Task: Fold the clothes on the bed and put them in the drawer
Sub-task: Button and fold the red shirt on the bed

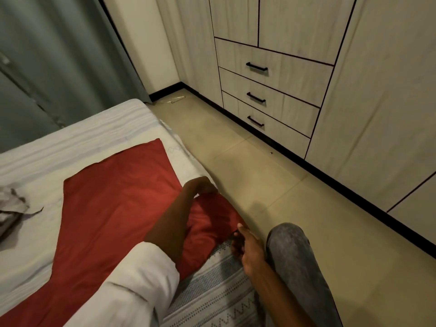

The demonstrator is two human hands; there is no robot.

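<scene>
A red garment (106, 208) lies spread flat on the white bed (70, 138). My left hand (200, 185) is at the bed's right edge and pinches the red cloth's hem with curled fingers. Nearer me, my right hand (246, 246) grips the same hem at its lower corner, thumb up. Three drawers with black handles sit shut in the wardrobe (377, 114): top drawer (283, 67), middle drawer (278, 97), bottom drawer (276, 123).
A grey crumpled garment (11, 208) lies at the bed's left edge. My knee in grey trousers (292, 256) is beside the bed. Beige tiled floor (259, 173) separates bed and wardrobe. A grey curtain (59, 55) hangs behind the bed. A patterned sheet (212, 291) shows below.
</scene>
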